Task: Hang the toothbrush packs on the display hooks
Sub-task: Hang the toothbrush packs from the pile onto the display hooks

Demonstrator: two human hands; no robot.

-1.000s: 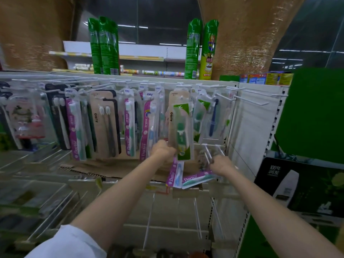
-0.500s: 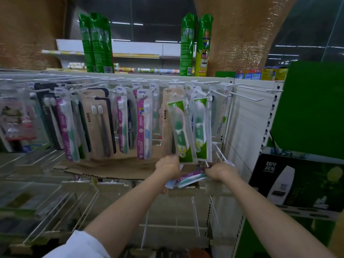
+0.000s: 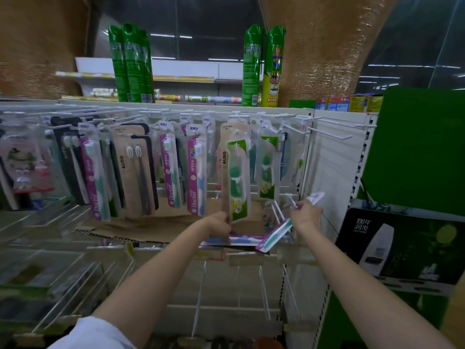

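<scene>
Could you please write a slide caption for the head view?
Left hand and right hand each hold a toothbrush pack below the display hooks.

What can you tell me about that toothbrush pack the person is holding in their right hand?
The clear plastic toothbrush pack with a purple card edge and a teal-handled brush is long, flat and glossy. It slants, upper end toward the right hand, which grips it near the top, beside the bare white wire hooks. Its lower end lies over more packs held by the left hand. It is not yet hung.
</scene>
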